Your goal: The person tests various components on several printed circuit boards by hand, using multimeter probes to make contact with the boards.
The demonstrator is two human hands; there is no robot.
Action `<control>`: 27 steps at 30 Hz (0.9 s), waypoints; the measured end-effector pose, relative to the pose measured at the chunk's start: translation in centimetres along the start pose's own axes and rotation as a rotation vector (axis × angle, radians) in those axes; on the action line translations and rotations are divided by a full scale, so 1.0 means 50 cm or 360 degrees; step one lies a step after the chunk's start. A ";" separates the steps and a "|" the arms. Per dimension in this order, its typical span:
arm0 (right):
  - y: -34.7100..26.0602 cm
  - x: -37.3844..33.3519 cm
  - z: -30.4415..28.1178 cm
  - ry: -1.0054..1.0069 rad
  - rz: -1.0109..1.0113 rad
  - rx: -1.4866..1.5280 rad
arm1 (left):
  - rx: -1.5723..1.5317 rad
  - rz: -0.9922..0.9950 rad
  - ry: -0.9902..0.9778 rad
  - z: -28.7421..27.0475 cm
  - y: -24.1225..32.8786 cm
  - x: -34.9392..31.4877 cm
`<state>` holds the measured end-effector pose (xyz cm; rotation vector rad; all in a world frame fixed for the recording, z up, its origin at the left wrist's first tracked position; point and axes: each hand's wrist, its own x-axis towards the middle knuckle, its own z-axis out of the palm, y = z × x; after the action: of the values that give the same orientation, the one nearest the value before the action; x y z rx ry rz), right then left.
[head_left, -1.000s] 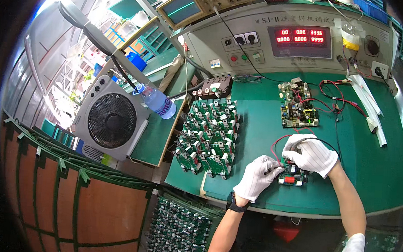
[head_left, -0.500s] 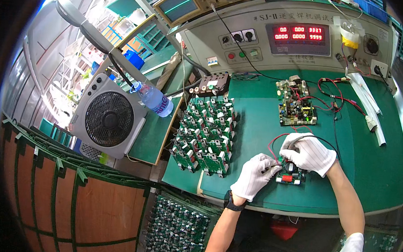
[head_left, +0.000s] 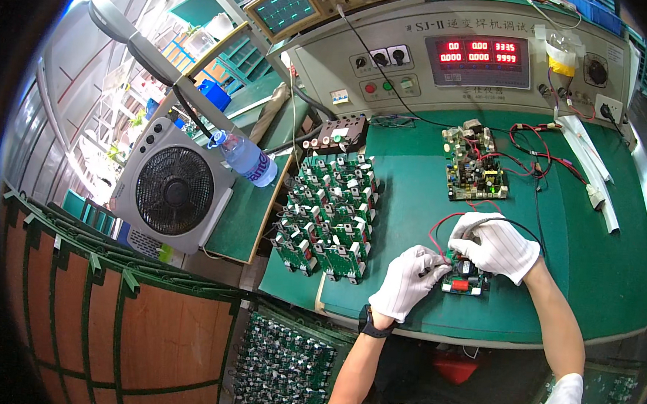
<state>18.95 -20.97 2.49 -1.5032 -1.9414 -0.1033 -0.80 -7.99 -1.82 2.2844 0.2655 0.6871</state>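
A small green circuit board [head_left: 465, 288] with a red component and a round black one lies near the bench's front edge. Against its left side, my gloved left hand [head_left: 411, 281] pinches the end of a red wire [head_left: 432, 234]. My gloved right hand [head_left: 500, 246] covers the board's upper right, its fingers closed on a black lead [head_left: 518, 227] that loops over the glove. The fingers hide both contact points. Beyond my hands lies a larger populated circuit board [head_left: 475, 163], a green light lit on it and red wires attached.
Several upright circuit boards [head_left: 330, 217] stand in rows to the left. Behind the bench rises a test console [head_left: 392, 54] with a red digital display [head_left: 482, 61]; an oscilloscope [head_left: 285, 8] sits above. A fan [head_left: 174, 189] and water bottle [head_left: 245, 159] are further left.
The oscilloscope trace has gone from one slanting line to several short stepped segments. A reading on the red display has shifted slightly. My hands stay nearly still on the board.
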 end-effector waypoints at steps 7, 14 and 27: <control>-0.003 -0.001 -0.001 -0.0038 0.0224 0.0220 | 0.0000 -0.0007 -0.0007 -0.003 0.004 0.000; -0.009 0.017 -0.008 -0.0018 0.0546 0.0502 | -0.0038 0.0141 0.0125 -0.003 0.000 0.009; -0.052 -0.007 -0.008 -0.0020 0.0247 0.0447 | 0.0055 -0.0056 -0.0041 -0.007 0.009 0.003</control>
<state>16.87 -22.31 3.43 -1.4599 -1.7569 0.2379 -0.88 -8.03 -1.25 2.3145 0.3073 0.6392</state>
